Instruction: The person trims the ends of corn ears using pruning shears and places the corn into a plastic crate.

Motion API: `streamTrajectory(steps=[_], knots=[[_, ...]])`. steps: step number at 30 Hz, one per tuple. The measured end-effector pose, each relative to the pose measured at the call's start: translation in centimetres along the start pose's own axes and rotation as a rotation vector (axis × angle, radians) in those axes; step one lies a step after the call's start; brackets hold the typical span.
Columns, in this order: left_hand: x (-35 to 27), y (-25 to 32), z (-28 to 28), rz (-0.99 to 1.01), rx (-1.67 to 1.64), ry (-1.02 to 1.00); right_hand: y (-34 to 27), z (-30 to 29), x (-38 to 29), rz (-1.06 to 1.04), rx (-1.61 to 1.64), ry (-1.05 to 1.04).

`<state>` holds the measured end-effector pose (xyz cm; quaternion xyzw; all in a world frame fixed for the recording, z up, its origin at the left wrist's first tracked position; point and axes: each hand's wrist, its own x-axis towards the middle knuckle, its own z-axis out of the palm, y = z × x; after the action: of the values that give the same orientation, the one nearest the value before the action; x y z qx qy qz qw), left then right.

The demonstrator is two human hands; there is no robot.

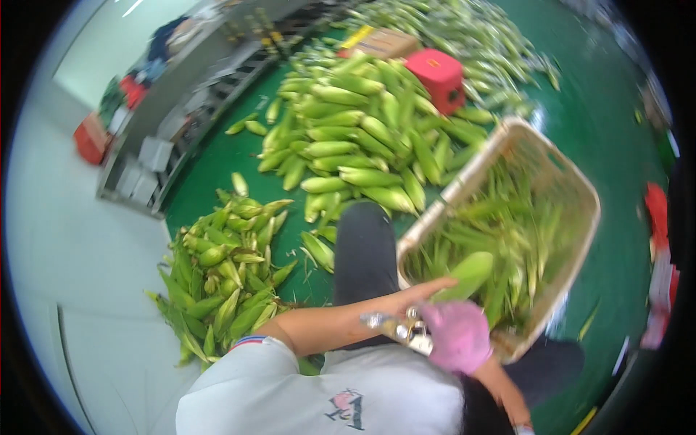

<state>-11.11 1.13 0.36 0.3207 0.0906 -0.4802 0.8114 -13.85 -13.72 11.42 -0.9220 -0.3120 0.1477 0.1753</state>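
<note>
My left hand (pixel 418 296) is bare and grips one end of a green, husked ear of corn (pixel 470 274), which tilts over the near side of a plastic crate. My right hand (pixel 459 337) wears a pink glove and is shut on a metal hand tool (pixel 401 329). Blur hides the tool's exact kind; its shiny end points left, beneath my left wrist. The off-white crate (pixel 590 217) stands tilted in view beside my legs. Loose corn husks (pixel 511 228) lie inside it.
Ahead, a large heap of green corn ears (pixel 353 130) lies on the green floor (pixel 293 239). A smaller husk-covered pile (pixel 228 266) is at left. Beyond are a red plastic stool (pixel 437 76), a cardboard box (pixel 389 43) and more corn (pixel 478 32). A metal shelf (pixel 190 103) runs along the left.
</note>
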Motion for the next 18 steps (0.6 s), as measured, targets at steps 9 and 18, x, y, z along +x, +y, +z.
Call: streamTrajectory(steps=[9, 18], knots=[[18.7, 36.3, -13.0, 0.967, 0.365, 0.404, 5.9, 5.9, -4.8, 0.898, 1.146, 0.792], [6.6, 20.8, -24.0, 1.057, 0.612, 0.702, 13.7, 13.3, -6.3, 0.623, 1.806, 0.36]])
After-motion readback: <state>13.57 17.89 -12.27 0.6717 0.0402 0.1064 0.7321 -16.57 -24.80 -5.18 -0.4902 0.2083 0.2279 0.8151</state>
